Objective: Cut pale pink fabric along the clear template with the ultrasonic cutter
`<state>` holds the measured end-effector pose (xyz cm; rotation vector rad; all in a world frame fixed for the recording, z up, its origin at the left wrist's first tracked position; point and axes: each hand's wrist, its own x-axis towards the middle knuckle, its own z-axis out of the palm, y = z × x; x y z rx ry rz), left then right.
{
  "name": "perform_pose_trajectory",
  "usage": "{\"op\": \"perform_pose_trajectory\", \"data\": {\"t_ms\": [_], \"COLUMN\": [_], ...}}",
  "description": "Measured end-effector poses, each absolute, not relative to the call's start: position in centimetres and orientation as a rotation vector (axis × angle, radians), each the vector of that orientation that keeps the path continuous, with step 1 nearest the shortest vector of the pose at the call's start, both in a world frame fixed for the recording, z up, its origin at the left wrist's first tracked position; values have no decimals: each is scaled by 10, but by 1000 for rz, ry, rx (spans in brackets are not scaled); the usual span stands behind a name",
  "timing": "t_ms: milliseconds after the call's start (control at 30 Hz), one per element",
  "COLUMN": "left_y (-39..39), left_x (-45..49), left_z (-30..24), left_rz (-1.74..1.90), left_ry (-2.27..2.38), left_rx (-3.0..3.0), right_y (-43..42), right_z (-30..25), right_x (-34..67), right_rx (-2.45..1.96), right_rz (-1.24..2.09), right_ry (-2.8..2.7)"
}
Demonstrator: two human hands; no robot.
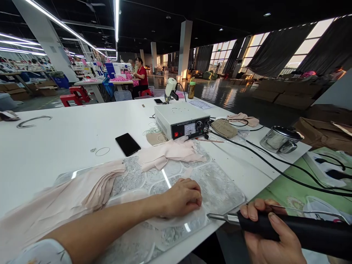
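My left hand [183, 198] lies with curled fingers on a thin pale pink fabric piece [172, 222], pressing it against a glossy marble-patterned board [220, 179]. Its fingertips are hidden under the knuckles. In my right hand [271, 234] is a black corded handheld ultrasonic cutter [297, 229], gripped around its handle. The metal tip points left, over the board's near right edge and close to my left hand, apart from it. A fanned stack of pale pink fabric strips [96, 183] spreads to the left, and another fabric pile [172, 154] sits on the board's far side.
A control box [181, 121] with a dial stands behind the board, a black cable [264, 156] running right from it. On the white table [68, 135] are a phone [128, 144], a lidded glass mug [282, 139] and a bottle [191, 89]. A co-worker [140, 77] sits beyond.
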<state>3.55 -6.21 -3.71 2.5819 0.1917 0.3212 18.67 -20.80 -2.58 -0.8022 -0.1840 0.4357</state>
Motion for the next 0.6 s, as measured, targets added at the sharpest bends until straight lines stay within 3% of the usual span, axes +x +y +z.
{"op": "perform_pose_trajectory", "data": {"t_ms": [333,600], "left_y": [-64,-58], "left_x": [32,23], "left_z": [-41,-30], "left_rz": [402,331], "left_ry": [152,-258], "left_rx": [2603,2852], "right_y": [-201,-203], "right_z": [-21,-23], "right_x": [178,178], "right_rx": [-799,-790], "right_rz": [444,447], "right_ry": [-232,-183]}}
